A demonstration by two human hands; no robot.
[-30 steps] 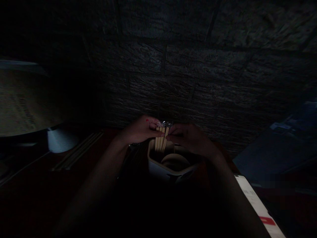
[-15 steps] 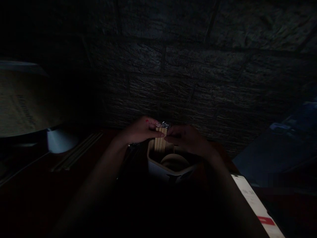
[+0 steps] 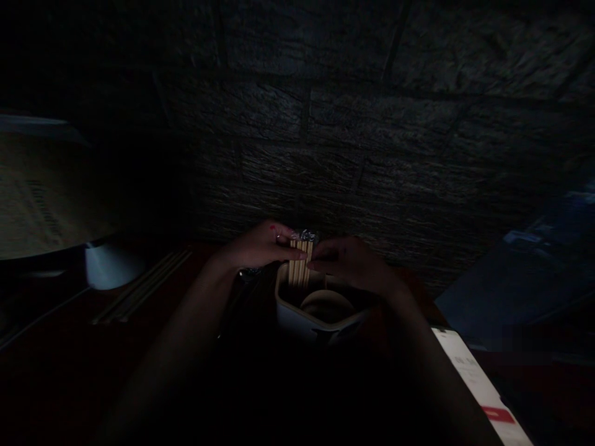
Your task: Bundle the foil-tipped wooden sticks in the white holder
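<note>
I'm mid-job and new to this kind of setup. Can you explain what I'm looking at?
There is no machine: these are a person's bare hands, seen from one camera worn on the head, looking forward and down. The left hand holds a bundle of thin sticks, topped with crinkled clear plastic, at an open container. The right hand is at the bundle's right edge; its grip is too dark to judge. On the reddish surface at left lie longer sticks. A lit phone shows at right.
</note>
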